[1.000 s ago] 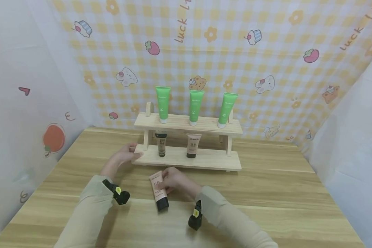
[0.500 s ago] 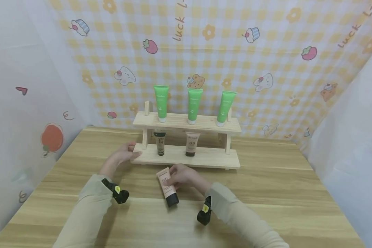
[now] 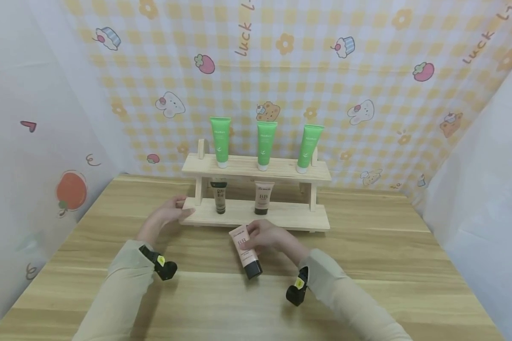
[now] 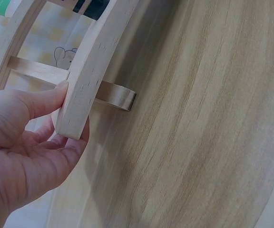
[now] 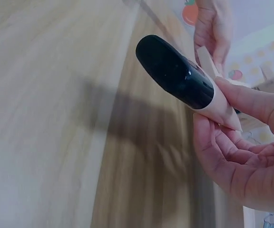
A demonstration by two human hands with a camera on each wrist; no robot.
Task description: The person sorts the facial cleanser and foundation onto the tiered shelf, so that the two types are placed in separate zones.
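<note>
My right hand [image 3: 269, 237] grips a pink BB cream tube [image 3: 244, 248] with a black cap [image 5: 175, 71], thumb on one face and fingers behind. The tube is held tilted, cap end lowest and toward me, in front of the wooden two-tier rack [image 3: 290, 217]. With my left hand [image 3: 166, 213] I pinch the left end of the rack's lower shelf [image 4: 80, 95], thumb on top and fingers beneath. On that shelf a dark-capped tube [image 3: 220, 199] stands at left and another pink BB cream tube [image 3: 262, 199] stands upright near the middle.
Three green tubes stand along the upper shelf: left [image 3: 221, 142], middle [image 3: 266, 146] and right [image 3: 309, 148], the last leaning. A checked cloth [image 3: 239, 85] hangs behind the rack. The wooden table [image 3: 388, 265] stretches around it.
My right hand has carried the pink BB cream tube to the right and slightly toward the rack. My left hand keeps its hold on the shelf end.
</note>
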